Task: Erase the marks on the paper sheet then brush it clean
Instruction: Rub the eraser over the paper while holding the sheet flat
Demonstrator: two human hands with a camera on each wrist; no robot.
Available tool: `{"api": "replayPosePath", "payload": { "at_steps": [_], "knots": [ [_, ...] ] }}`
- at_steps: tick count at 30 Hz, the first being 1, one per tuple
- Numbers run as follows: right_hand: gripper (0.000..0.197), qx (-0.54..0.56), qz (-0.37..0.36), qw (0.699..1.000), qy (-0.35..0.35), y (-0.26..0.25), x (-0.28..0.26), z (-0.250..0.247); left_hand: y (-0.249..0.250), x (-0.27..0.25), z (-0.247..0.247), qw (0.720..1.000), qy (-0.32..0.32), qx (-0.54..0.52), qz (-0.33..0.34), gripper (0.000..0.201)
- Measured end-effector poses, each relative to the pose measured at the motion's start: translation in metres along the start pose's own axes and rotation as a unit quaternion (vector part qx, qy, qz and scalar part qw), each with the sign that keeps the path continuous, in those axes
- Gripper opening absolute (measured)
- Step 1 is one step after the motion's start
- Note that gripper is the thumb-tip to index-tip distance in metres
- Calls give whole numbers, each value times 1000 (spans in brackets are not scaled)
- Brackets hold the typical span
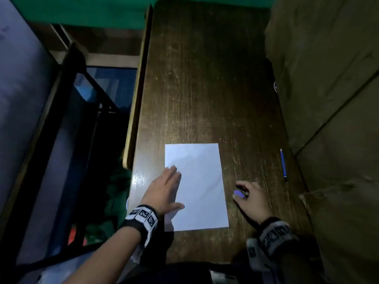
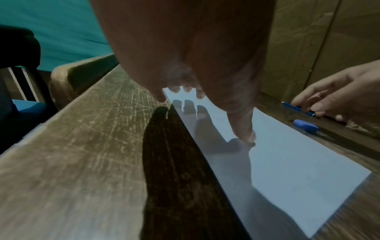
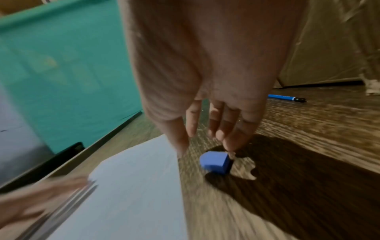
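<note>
Two hands are working at the table (image 1: 205, 78): the left hand (image 1: 164, 191) is lying flat, fingers straight and together, pinning the left edge of the paper sheet (image 1: 201, 187). The right hand (image 1: 251, 198) is hovering just right of the sheet, fingers apart and reaching down around the blue eraser (image 3: 214, 162), not yet clamping it. Thin and light, the sheet looks likely to slide or crease unless held; the small, stiff eraser probably suits a pinch across its sides.

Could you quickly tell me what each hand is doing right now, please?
Left hand: open, pressing flat on the paper sheet.
Right hand: open, holding nothing, fingertips at the blue eraser on the table.
</note>
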State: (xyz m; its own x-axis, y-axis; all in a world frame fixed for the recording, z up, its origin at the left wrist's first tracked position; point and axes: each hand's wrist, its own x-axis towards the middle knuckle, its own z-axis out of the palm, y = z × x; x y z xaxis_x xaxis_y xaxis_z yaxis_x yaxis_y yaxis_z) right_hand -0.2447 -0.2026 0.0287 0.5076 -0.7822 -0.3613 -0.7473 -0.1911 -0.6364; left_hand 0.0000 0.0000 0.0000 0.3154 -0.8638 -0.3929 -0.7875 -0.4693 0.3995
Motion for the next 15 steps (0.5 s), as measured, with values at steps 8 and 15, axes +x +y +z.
{"api": "replayPosePath", "payload": {
  "at_steps": [8,15],
  "knots": [
    [28,-74,-15,997,-12,27,2,13,16,-14,17,997,-51,22,-60,130],
    [16,11,-38,999,-8,0,16,17,10,-17,10,997,-10,-61,-37,117]
  ]
}}
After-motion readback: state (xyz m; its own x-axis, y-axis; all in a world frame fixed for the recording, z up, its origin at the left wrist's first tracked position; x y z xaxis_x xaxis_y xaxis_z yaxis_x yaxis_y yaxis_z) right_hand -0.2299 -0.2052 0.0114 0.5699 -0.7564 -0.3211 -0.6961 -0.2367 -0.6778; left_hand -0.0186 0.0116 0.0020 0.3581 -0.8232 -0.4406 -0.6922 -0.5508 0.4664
